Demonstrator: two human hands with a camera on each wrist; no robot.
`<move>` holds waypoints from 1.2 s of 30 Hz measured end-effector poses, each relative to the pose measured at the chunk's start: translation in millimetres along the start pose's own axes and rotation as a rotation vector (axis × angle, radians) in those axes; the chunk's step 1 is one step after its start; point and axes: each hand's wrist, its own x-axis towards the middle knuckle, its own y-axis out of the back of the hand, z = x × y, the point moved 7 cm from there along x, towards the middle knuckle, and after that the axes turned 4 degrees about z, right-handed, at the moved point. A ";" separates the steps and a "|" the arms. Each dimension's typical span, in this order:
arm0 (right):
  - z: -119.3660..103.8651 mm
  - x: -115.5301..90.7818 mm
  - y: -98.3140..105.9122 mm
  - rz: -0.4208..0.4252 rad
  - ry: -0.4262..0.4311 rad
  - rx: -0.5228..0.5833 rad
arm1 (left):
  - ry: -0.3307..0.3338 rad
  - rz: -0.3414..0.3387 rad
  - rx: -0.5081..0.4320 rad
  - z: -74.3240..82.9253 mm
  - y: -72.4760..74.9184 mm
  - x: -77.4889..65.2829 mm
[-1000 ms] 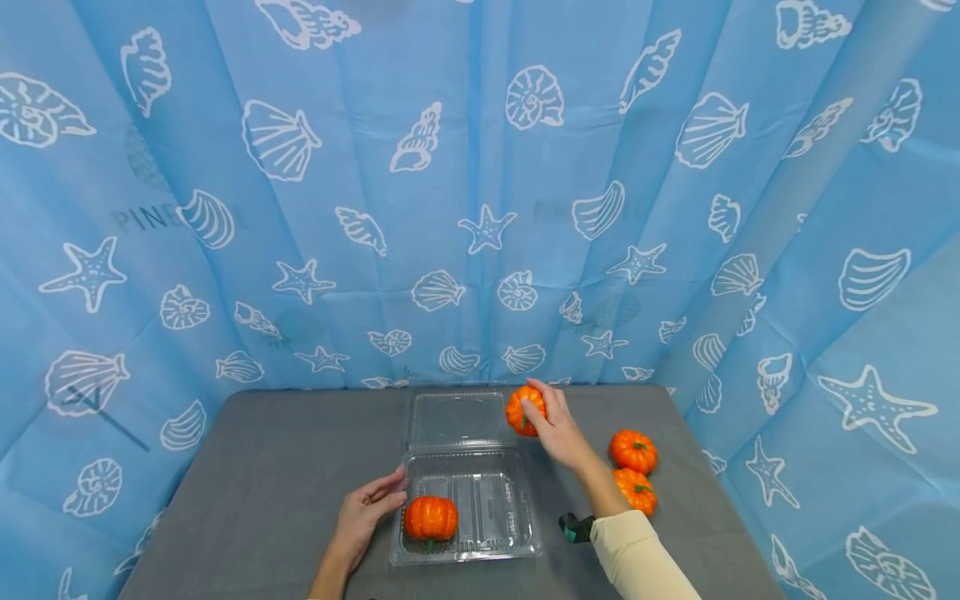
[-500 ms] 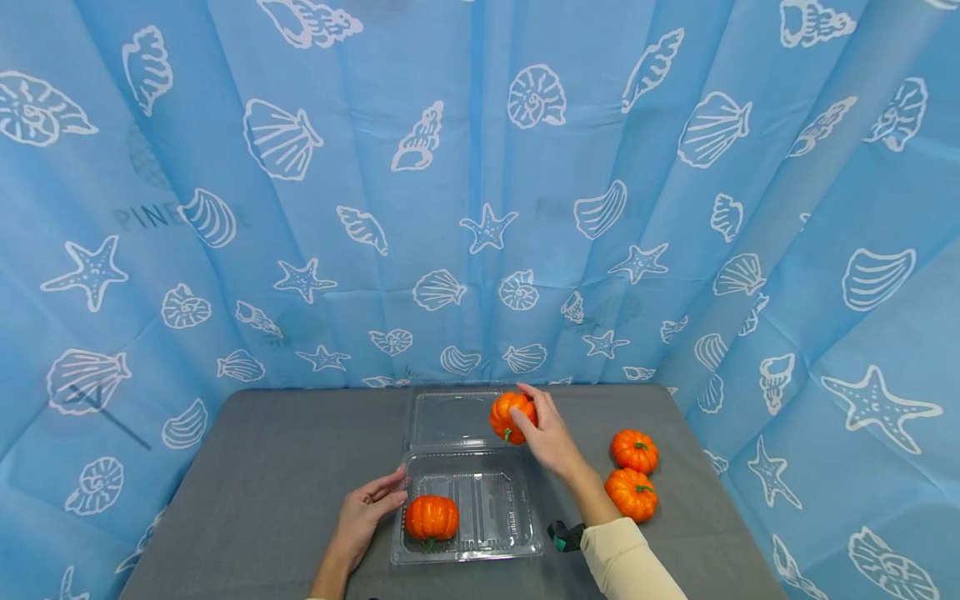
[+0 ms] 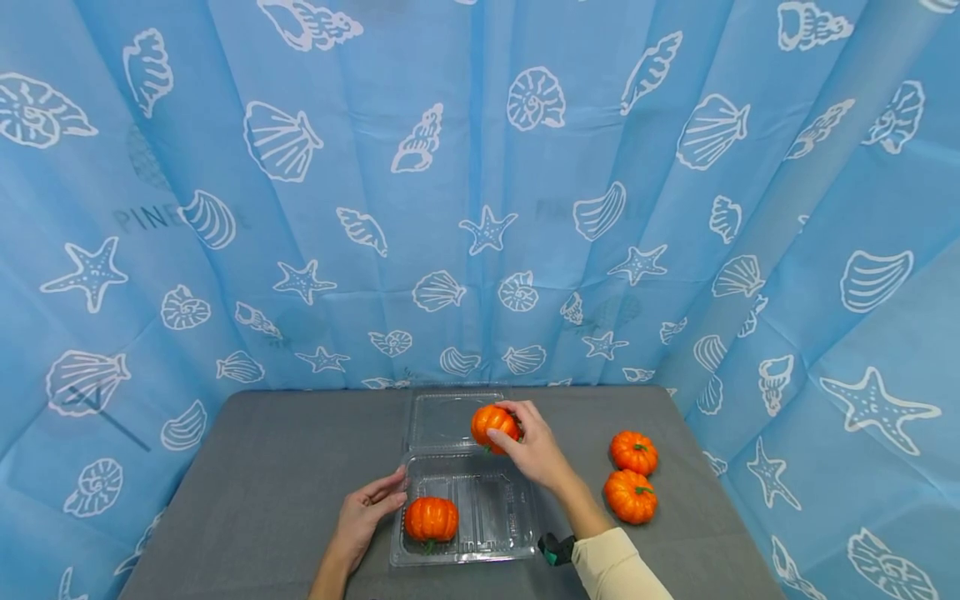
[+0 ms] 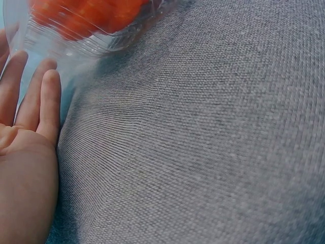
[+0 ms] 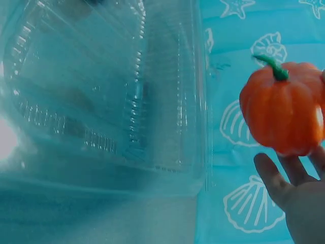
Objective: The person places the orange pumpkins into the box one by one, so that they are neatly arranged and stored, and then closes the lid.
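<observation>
In the head view, a small orange pumpkin (image 3: 493, 425) is gripped by my right hand (image 3: 538, 454), held above the far side of a clear plastic clamshell container (image 3: 491, 553). The right wrist view shows this pumpkin (image 5: 282, 114) with its green stem up and fingers beneath it. A second pumpkin (image 3: 431, 518) sits in the container's near left corner. My left hand (image 3: 360, 518) is at the container's left rim. Its fingers (image 4: 50, 94) look straight in the left wrist view, fingertips right at the clear wall.
Two more pumpkins, one farther back (image 3: 633, 452) and one nearer (image 3: 630, 497), lie on the right of the grey table (image 3: 285, 467). The container's lid (image 3: 442, 417) lies open behind its base. A blue seashell curtain (image 3: 480, 167) hangs around the table.
My right hand has carried its pumpkin leftward and slightly nearer, from beside the lid to over the lid's right part. The left hand and the container have stayed in place.
</observation>
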 end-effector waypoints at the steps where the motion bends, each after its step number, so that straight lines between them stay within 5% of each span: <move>1: -1.4 -0.7 -1.3 -0.004 0.017 0.003 | 0.001 0.000 -0.002 -0.1 0.0 -0.2; 8: -10.0 -7.8 -10.5 -0.024 0.116 -0.053 | 0.002 -0.002 -0.011 -1.0 -0.5 -0.9; 16: -7.6 -16.9 -27.9 -0.094 0.061 -0.034 | -0.002 0.013 -0.008 -1.2 -0.2 -0.3; 36: -12.2 -32.4 -66.9 -0.226 0.113 0.049 | 0.010 0.028 0.033 -0.8 1.4 -0.7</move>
